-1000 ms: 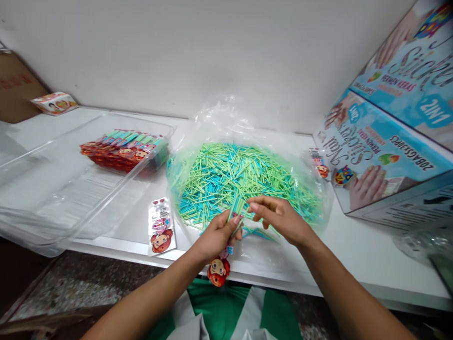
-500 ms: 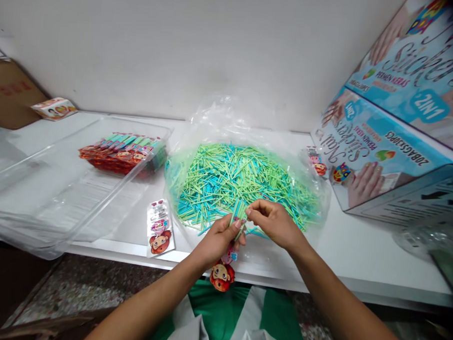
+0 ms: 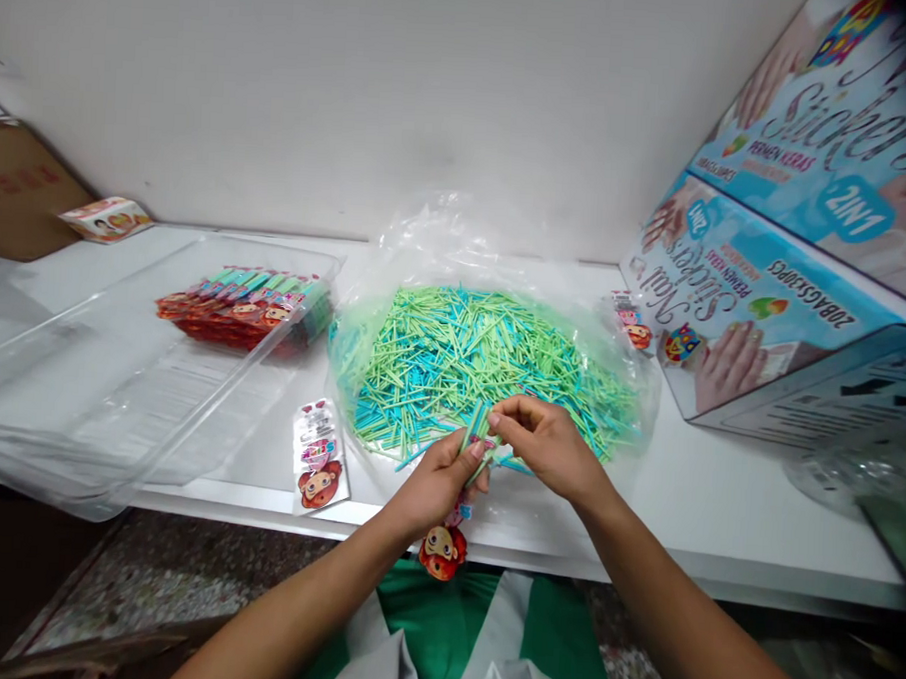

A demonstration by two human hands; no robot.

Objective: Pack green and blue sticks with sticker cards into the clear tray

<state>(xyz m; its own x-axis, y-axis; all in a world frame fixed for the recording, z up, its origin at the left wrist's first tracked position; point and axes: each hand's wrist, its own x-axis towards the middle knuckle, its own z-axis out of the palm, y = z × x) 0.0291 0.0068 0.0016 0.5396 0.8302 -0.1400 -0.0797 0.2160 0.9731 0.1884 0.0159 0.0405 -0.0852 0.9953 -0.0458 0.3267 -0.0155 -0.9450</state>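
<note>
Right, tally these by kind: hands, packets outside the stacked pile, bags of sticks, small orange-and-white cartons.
Hands (left hand, right hand): 2
Packets (held packet, flat packet, far-right packet): 3
Bag of sticks: 1
Small orange-and-white carton: 1
Total: 7

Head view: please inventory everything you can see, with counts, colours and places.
Sticks: many, green and blue, heaped in bag, mid-table
Plastic bag: one, clear, around the heap
Plastic tray: one, clear, table's left
Filled packets: uncounted stack, red and green, in tray
Front packet: one, white and red, table's front edge
Rear packet: one, white and red, beside Nail Stickers packaging
Nail Stickers packaging: two panels, light blue, right
Cardboard box: one, brown, far left
Small carton: one, white and orange, left rear
Table: one, white, centre
Wall: one, off-white, behind
Clothing: green and grey, bottom centre
Held packet: one, red, below left hand
Left hand: one, bare, gripping held packet
Right hand: one, bare, beside it
</note>
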